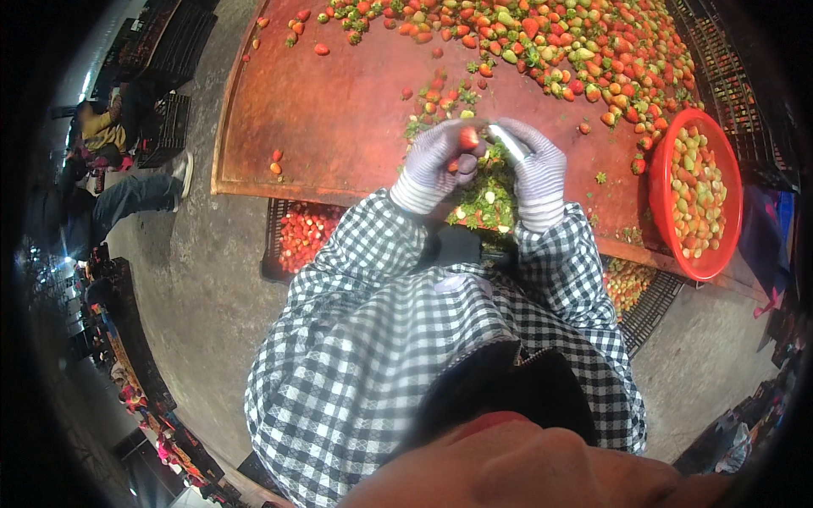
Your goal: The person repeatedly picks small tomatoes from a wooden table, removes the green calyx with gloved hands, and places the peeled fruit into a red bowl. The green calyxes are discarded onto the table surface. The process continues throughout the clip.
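Observation:
Both of my hands wear striped knit gloves and meet over the near edge of a reddish table. My left hand holds a strawberry at its fingertips, and another red strawberry shows lower among the fingers. My right hand grips a small tool with a white handle, probably a knife; its working end is hard to make out beside the strawberry. Beneath and between the hands lies a heap of green strawberry tops. Whole strawberries with leaves are piled across the far right of the table.
A red plastic basin of trimmed pale strawberries stands at the table's right edge. Black crates of red fruit and paler fruit sit below the near edge. Stacked crates and people are at the left.

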`<action>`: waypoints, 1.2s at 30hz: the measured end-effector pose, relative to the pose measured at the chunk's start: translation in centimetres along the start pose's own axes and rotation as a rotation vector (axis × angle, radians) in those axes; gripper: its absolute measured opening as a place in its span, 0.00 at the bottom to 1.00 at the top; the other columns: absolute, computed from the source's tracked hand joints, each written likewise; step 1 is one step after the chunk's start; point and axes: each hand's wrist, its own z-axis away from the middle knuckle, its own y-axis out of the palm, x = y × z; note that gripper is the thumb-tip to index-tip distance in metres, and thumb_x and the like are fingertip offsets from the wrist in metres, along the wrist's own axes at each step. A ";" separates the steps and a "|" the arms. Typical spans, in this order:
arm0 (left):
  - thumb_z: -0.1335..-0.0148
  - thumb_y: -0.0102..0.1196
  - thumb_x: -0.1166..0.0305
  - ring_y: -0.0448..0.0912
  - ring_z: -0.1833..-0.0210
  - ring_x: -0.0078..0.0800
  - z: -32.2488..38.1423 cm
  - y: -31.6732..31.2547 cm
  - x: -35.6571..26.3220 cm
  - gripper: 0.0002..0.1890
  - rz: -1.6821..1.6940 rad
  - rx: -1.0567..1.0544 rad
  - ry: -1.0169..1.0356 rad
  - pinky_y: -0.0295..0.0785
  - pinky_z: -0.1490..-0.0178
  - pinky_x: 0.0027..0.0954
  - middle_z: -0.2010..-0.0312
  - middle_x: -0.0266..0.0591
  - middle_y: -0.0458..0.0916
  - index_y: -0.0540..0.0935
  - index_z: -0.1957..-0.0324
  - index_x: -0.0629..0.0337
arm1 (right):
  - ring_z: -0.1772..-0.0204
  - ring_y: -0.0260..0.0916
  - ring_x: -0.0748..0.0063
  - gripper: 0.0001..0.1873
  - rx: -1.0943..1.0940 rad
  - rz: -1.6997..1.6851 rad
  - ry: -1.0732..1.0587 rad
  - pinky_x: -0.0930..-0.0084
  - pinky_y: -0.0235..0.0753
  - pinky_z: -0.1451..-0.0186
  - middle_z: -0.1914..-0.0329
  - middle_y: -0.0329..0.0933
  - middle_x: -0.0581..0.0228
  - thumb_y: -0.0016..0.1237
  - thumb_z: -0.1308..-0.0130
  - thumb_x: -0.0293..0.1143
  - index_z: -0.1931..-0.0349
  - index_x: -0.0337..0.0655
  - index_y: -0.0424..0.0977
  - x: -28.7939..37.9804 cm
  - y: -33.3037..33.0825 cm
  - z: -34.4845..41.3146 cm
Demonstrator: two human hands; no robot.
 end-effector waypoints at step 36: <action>0.42 0.54 0.63 0.72 0.76 0.19 0.1 2.1 -1.1 0.22 -0.572 -0.001 -0.046 0.64 0.77 0.18 0.69 0.42 0.76 0.72 0.49 0.66 | 0.60 0.75 0.75 0.10 0.010 0.157 -0.150 0.81 0.74 0.57 0.62 0.78 0.61 0.50 0.43 0.23 0.60 0.38 0.77 0.2 -0.4 0.9</action>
